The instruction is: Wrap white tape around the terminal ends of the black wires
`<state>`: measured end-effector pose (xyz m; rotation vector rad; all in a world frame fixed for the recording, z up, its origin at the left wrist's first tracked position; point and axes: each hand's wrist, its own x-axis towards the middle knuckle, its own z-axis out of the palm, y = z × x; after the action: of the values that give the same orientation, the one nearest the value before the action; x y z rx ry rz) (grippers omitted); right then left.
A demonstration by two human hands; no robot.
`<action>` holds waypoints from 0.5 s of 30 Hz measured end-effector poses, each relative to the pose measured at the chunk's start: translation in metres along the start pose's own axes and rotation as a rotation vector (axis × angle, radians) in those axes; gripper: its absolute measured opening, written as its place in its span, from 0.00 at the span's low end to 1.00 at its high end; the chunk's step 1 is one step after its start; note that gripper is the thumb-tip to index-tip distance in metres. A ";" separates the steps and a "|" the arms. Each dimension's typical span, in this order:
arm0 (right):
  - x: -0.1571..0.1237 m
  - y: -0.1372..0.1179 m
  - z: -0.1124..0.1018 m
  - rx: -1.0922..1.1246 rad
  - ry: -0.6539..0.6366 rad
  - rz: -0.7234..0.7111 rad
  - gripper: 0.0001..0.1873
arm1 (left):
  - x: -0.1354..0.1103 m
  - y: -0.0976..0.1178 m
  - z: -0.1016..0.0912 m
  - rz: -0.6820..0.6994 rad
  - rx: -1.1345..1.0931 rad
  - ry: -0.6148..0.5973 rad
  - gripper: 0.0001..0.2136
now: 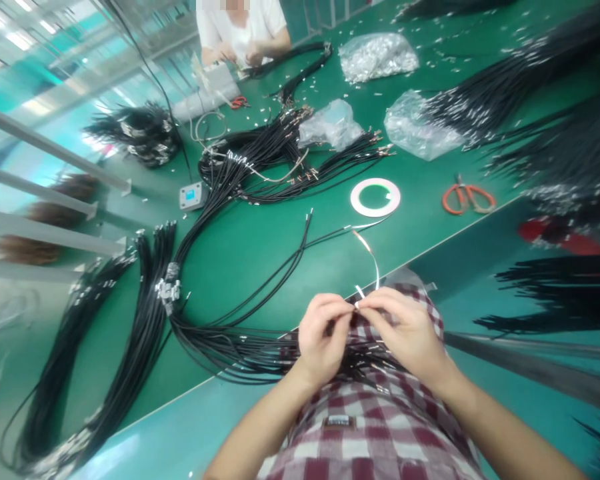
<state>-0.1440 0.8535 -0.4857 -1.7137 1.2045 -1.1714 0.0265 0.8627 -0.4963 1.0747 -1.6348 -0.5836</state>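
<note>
Tape strip (pixel 371 261), light and limp, sits pinched between left hand (pixel 323 337) and right hand (pixel 405 337) above flexible black cables (pixel 260 355); best held near its end.

We can read no writing here: the small label (pixel 339 421) on the plaid shirt (pixel 365 447) shows only blurred marks, and the blue display (pixel 191 194) on the small grey box (pixel 192 204) is too small for us to make out.
</note>
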 end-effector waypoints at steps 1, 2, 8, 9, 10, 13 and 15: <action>0.001 0.002 -0.002 -0.002 0.017 0.018 0.06 | 0.005 -0.006 -0.006 -0.039 0.036 0.012 0.08; 0.002 0.005 -0.005 -0.005 0.037 0.038 0.06 | 0.012 -0.014 -0.014 -0.077 0.106 0.012 0.06; 0.000 0.025 -0.023 -0.052 0.119 0.124 0.05 | 0.031 -0.066 -0.067 -0.248 0.841 -0.256 0.05; 0.001 0.027 -0.025 -0.054 0.123 0.127 0.05 | 0.031 -0.071 -0.070 -0.256 0.877 -0.271 0.06; 0.001 0.029 -0.026 -0.055 0.125 0.128 0.05 | 0.030 -0.074 -0.070 -0.258 0.889 -0.273 0.06; 0.003 0.031 -0.029 -0.064 0.125 0.129 0.06 | 0.030 -0.078 -0.066 -0.272 0.898 -0.260 0.06; 0.004 0.033 -0.034 -0.073 0.137 0.137 0.05 | 0.034 -0.077 -0.064 -0.299 0.893 -0.267 0.07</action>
<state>-0.1847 0.8377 -0.5036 -1.5969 1.4398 -1.1905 0.1122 0.8054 -0.5199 1.9777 -2.0436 -0.1579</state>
